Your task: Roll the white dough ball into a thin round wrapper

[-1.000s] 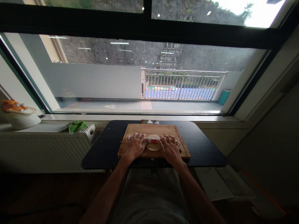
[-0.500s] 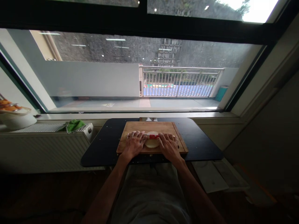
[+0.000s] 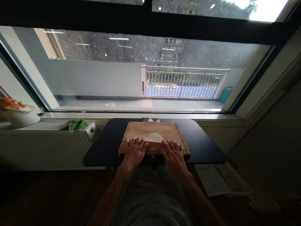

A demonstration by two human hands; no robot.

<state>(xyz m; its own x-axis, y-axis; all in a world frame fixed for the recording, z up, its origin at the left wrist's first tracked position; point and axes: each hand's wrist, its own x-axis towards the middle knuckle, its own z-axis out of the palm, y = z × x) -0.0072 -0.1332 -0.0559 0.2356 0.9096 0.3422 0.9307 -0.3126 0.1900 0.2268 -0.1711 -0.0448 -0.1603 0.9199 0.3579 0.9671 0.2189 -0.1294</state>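
A flattened round of pale dough [image 3: 154, 137] lies on a wooden cutting board [image 3: 136, 128]. Across the dough runs a rolling pin [image 3: 154, 144], its middle showing red and white. My left hand [image 3: 134, 152] rests over the pin's left part, fingers curled over it. On the right part, my right hand [image 3: 174, 153] bends over the pin the same way. Dough shows on both the far and near sides of the pin. Most of the pin's two ends is hidden under my fingers.
The board sits on a dark folding-type table [image 3: 103, 144] with crumbs, against a window sill [image 3: 199, 116]. Left stands a white radiator [image 3: 54, 147] with a green cloth [image 3: 77, 125] and a white pot-like container [image 3: 22, 116] on top. Pale flat panels [image 3: 211, 180] lie low at right.
The rolling pin has come toward me under both hands, from the dough's far part to its nearer part. More dough now shows beyond the pin. The view has shifted slightly.
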